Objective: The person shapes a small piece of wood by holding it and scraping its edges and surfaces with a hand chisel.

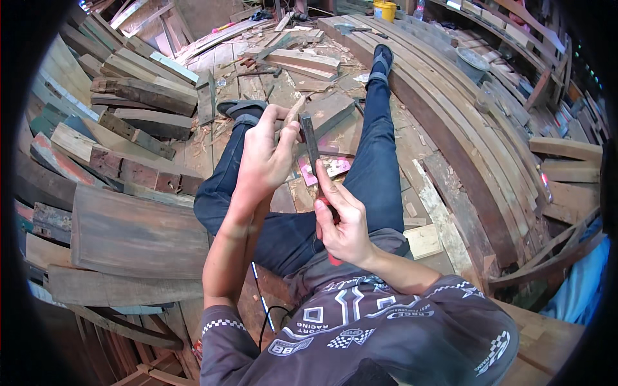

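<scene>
My left hand (265, 151) is raised between my spread legs, its fingers pinching a small pale wood piece (295, 109) with a pointed top end. In my right hand (346, 228) is a chisel (309, 143) with a dark metal blade and a red handle. The blade points up and away from me, its tip close beside the wood piece; whether they touch I cannot tell. My right index finger lies along the blade while the other fingers wrap the handle. Beyond my hands a thick wooden block (327, 118) rests on the floor, with a pink sheet (309, 172) nearer me.
Long planks (444, 122) are stacked along the right, with a grey bucket (472, 63) and a yellow bucket (384, 11) by them. Cut timber (145, 96) piles up on the left. A hammer (261, 73) lies ahead among scraps and shavings. A curved board (138, 231) is beside my left leg.
</scene>
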Demonstrator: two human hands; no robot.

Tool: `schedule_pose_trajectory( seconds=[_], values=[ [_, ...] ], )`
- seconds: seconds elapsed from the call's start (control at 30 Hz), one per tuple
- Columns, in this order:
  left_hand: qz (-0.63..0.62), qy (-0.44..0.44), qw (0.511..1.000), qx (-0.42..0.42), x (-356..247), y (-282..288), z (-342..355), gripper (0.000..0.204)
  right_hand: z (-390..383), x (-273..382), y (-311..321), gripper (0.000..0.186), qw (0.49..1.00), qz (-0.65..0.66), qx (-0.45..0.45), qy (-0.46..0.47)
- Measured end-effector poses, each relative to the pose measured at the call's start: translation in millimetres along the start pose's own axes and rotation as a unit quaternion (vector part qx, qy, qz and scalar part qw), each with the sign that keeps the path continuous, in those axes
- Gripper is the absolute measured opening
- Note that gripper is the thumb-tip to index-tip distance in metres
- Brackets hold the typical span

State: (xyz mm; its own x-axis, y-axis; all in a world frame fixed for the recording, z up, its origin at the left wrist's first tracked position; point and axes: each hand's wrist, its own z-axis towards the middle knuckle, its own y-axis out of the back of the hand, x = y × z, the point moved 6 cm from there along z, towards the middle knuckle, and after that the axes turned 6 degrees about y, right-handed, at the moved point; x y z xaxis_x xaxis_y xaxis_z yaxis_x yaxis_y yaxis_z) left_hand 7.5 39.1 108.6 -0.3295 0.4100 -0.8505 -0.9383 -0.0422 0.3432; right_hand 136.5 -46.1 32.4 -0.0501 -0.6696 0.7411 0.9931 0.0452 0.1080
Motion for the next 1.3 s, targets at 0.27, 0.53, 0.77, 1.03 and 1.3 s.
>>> schedule_pose_trajectory(
  seconds=[0.27, 0.53, 0.77, 1.03, 1.3],
  values=[
    [0.023, 0.004, 1.000, -0.012, -2, -3, -3, 0.012, -4, -3, -2, 0.054, 1.000, -0.012, -0.014, 0.006],
    [0.065, -0.022, 0.997, -0.044, -11, 1, -8, 0.015, 1, 3, -9, 0.055, 0.999, 0.000, -0.021, 0.026],
    [0.052, -0.070, 0.996, 0.017, -10, -3, -10, 0.023, -5, -5, -10, 0.054, 1.000, 0.001, -0.029, 0.013],
    [0.004, -0.045, 0.998, 0.051, -6, -11, -9, 0.023, -1, -2, -6, 0.054, 0.998, -0.023, -0.046, 0.027],
    [-0.116, 0.063, 0.988, 0.083, 11, -24, -9, 0.016, 3, 5, 9, 0.055, 0.998, 0.016, -0.060, -0.012]
  ],
)
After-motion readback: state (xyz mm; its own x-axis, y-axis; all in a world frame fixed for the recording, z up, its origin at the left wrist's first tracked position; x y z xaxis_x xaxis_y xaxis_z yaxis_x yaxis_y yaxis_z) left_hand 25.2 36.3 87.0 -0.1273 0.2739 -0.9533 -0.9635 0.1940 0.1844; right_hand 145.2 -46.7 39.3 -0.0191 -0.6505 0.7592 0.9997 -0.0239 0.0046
